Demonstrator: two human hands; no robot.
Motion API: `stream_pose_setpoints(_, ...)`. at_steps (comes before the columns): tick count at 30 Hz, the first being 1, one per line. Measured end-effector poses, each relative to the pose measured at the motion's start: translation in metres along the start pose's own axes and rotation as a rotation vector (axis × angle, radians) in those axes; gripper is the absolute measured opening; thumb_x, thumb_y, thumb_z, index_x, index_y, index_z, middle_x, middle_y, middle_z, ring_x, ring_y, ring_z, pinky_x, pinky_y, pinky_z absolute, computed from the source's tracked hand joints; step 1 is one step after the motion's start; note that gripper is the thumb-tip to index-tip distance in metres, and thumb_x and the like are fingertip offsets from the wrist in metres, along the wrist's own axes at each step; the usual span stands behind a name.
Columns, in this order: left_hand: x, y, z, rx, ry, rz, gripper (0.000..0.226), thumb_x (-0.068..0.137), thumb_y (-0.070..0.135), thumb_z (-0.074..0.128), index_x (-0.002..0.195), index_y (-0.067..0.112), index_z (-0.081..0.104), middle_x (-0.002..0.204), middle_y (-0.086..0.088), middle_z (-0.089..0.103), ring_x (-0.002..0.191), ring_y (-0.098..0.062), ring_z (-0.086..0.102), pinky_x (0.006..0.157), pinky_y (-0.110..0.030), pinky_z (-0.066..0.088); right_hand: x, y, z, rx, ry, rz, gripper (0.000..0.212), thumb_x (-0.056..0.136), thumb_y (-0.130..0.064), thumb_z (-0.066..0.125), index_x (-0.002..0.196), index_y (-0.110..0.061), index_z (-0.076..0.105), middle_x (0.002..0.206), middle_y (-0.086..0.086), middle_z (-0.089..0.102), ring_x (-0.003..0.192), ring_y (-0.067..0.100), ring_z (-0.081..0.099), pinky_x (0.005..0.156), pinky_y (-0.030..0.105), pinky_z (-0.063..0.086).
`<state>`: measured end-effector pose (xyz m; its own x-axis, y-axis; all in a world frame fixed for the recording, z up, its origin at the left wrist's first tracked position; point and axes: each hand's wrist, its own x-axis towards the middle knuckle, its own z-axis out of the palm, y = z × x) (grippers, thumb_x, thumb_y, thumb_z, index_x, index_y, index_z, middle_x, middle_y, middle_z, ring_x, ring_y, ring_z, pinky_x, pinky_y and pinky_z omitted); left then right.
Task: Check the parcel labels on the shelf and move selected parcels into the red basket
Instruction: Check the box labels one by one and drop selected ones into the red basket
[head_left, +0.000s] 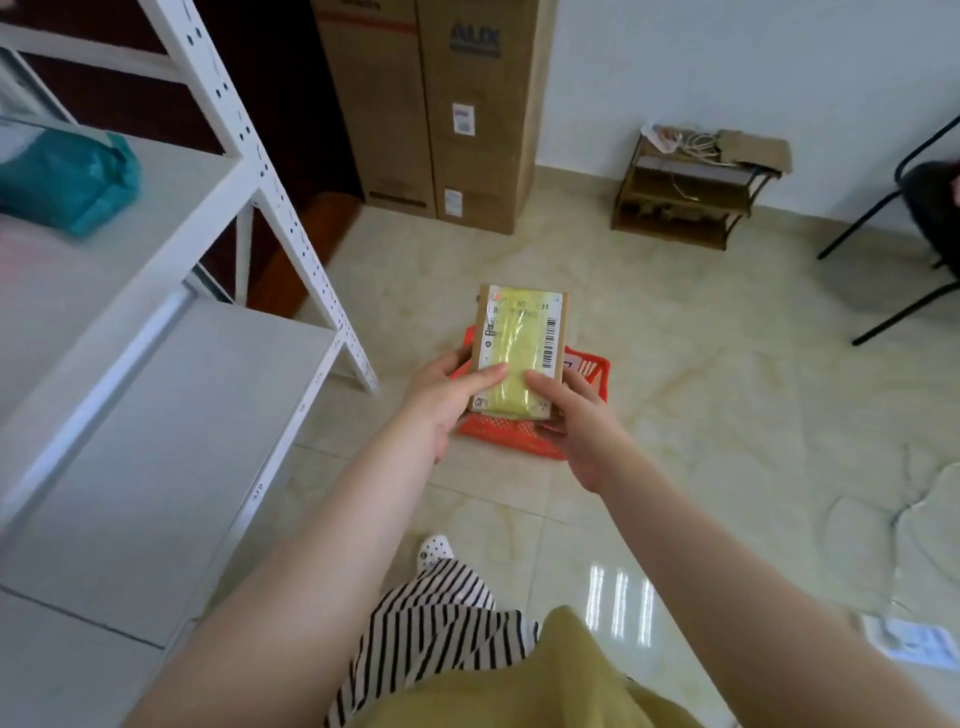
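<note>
Fingers of both hands curl round small parcel, label up | I see it held above red basket on floor, mid-scene | not yet dropped | teal parcel waits on shelf, far left

It looked like a home room used for parcel storage: white shelving, tall cartons against the wall, glossy floor tiles, a small wooden rack.
</note>
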<state>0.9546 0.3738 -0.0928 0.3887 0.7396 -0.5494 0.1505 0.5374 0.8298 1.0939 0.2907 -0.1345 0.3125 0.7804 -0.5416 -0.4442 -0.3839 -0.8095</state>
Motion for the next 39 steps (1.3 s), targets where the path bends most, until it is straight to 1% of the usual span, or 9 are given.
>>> stream_pose_setpoints(5,0.071,0.016,0.037,0.101,-0.039,-0.071,0.050,0.081,0.022,0.076,0.129,0.023,0.062,0.113,0.000,0.073,0.092,-0.014,0.070,0.091,-0.036,0.054,0.060,-0.018,-0.034,0.067,0.046,0.037,0.065,0.080,-0.032,0.078,0.139,-0.025,0.053,0.115,0.001,0.075,0.100,0.019,0.073,0.078,0.030,0.053)
stream_pose_setpoints(12,0.190,0.010,0.075,0.184,-0.095,-0.200,0.037,0.065,0.037,0.086,0.096,0.042,0.069,0.101,0.011,0.075,0.105,-0.018,0.067,0.103,-0.046,0.046,0.157,-0.022,-0.081,0.115,0.140,0.121,0.055,0.085,-0.029,0.075,0.136,-0.022,0.057,0.115,0.003,0.075,0.098,0.021,0.073,0.092,0.039,0.056)
stream_pose_setpoints(16,0.257,-0.004,0.089,0.197,-0.100,-0.249,0.040,0.072,0.032,0.083,0.108,0.039,0.068,0.096,0.013,0.076,0.100,-0.015,0.069,0.099,-0.039,0.050,0.224,-0.011,-0.096,0.127,0.200,0.166,0.068,0.080,-0.038,0.080,0.140,-0.021,0.053,0.114,0.003,0.075,0.100,0.024,0.074,0.093,0.047,0.057)
stream_pose_setpoints(20,0.323,-0.040,0.097,0.142,-0.050,-0.271,0.041,0.085,0.030,0.073,0.123,0.038,0.060,0.101,0.013,0.072,0.091,-0.007,0.068,0.072,-0.023,0.052,0.293,0.018,-0.115,0.147,0.227,0.187,0.077,0.077,-0.036,0.082,0.145,-0.028,0.046,0.116,0.003,0.074,0.102,0.026,0.073,0.093,0.050,0.057)
stream_pose_setpoints(25,0.397,-0.128,0.103,0.060,0.116,-0.458,0.057,0.077,0.052,0.072,0.125,0.025,0.058,0.117,0.002,0.068,0.109,-0.022,0.065,0.098,-0.041,0.052,0.376,0.086,-0.142,0.156,0.219,0.278,0.071,0.085,-0.030,0.076,0.147,-0.030,0.042,0.115,0.005,0.074,0.098,0.027,0.075,0.085,0.047,0.060)
stream_pose_setpoints(29,0.471,-0.214,0.094,-0.127,0.188,-0.595,0.039,0.083,0.029,0.074,0.117,0.015,0.061,0.106,-0.008,0.072,0.092,-0.022,0.071,0.078,-0.033,0.059,0.452,0.169,-0.161,0.193,0.257,0.363,0.067,0.084,-0.032,0.077,0.143,-0.033,0.047,0.113,0.006,0.075,0.095,0.032,0.075,0.086,0.054,0.059)
stream_pose_setpoints(34,0.556,-0.310,0.078,-0.120,0.250,-0.653,0.044,0.069,0.037,0.083,0.104,0.016,0.067,0.096,-0.009,0.076,0.086,-0.032,0.074,0.087,-0.048,0.057,0.537,0.269,-0.178,0.231,0.280,0.416,0.060,0.085,-0.032,0.076,0.139,-0.035,0.051,0.110,0.008,0.076,0.095,0.035,0.075,0.089,0.058,0.056)
stream_pose_setpoints(36,0.591,-0.348,0.071,-0.107,0.261,-0.661,0.059,0.058,0.045,0.087,0.105,0.015,0.070,0.096,-0.008,0.077,0.088,-0.031,0.074,0.090,-0.047,0.056,0.570,0.300,-0.185,0.206,0.288,0.394,0.056,0.086,-0.031,0.074,0.138,-0.032,0.053,0.109,0.005,0.077,0.096,0.030,0.075,0.092,0.053,0.056)
stream_pose_setpoints(39,0.632,-0.383,0.065,-0.115,0.251,-0.707,0.047,0.073,0.034,0.081,0.109,0.007,0.069,0.096,-0.006,0.074,0.087,-0.022,0.070,0.080,-0.036,0.057,0.610,0.338,-0.195,0.166,0.284,0.365,0.054,0.088,-0.030,0.072,0.139,-0.028,0.054,0.112,0.001,0.076,0.100,0.022,0.074,0.099,0.047,0.054)
